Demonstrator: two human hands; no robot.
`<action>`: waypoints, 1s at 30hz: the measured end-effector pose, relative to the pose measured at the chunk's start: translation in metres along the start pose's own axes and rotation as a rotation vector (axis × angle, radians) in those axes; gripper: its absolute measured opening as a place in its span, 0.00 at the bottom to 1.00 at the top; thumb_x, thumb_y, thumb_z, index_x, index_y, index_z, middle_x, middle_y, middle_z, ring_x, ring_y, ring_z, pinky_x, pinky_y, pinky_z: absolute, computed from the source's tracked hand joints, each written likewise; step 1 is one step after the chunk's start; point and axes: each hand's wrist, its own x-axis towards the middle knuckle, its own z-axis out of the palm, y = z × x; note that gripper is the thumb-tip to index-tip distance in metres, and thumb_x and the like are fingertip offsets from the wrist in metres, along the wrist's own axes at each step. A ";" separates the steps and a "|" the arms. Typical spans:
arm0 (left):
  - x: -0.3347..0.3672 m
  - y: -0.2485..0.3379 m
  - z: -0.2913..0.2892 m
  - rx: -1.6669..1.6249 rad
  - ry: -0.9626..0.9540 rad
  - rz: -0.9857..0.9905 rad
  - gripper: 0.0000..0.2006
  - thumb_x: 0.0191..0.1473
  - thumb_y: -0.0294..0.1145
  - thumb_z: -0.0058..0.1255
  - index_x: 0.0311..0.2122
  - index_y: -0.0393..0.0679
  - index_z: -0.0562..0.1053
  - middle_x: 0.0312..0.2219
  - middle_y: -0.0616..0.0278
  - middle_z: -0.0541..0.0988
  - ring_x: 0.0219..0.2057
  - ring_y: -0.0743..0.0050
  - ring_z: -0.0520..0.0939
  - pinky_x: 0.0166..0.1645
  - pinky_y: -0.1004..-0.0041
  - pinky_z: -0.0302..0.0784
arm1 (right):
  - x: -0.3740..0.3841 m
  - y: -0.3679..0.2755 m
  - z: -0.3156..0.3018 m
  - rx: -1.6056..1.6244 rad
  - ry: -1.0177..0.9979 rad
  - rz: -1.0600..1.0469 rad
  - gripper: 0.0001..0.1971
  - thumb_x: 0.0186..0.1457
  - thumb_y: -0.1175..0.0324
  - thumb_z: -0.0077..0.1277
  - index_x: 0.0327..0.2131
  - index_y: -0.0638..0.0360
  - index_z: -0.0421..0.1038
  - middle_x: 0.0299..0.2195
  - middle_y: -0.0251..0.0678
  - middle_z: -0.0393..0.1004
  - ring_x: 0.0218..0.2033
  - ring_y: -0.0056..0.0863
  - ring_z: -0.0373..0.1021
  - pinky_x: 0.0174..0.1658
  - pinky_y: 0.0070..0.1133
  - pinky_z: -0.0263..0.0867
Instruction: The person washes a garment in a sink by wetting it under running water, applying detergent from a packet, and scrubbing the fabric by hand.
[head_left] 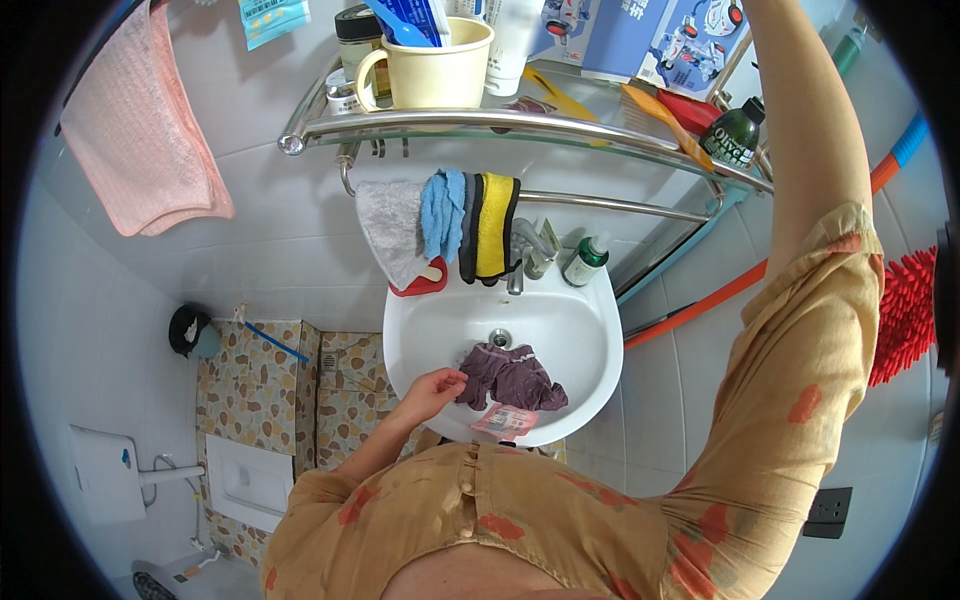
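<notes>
My left hand (437, 393) is at the near left of the white sink (402, 350), fingers curled together on the left edge of a crumpled dark purple cloth garment (515, 377). The garment lies in the basin, just below the drain (500, 338). A pink printed packet (507, 421) lies at the sink's near edge, next to the garment. My right arm (815, 120) is raised along the right side past the shelf, and its hand is beyond the top of the view. The chrome faucet (517, 275) stands at the back of the sink.
A glass shelf with a metal rail (480, 122) crosses above the sink, bearing a cream mug (440, 65), boxes and a dark green bottle (735, 132). Grey, blue and yellow cloths (495, 225) hang below. A green bottle (587, 260) stands on the sink's back right. A squat toilet (250, 480) is lower left.
</notes>
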 end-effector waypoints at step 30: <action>0.104 0.485 0.023 1.356 0.881 0.961 0.27 0.39 0.30 0.52 0.50 0.44 0.64 0.55 0.46 0.54 0.57 0.44 0.53 0.54 0.50 0.56 | -0.137 -0.046 -0.023 -0.379 -0.747 -0.078 0.15 0.33 0.61 0.62 0.29 0.52 0.76 0.28 0.36 0.76 0.33 0.31 0.72 0.35 0.26 0.67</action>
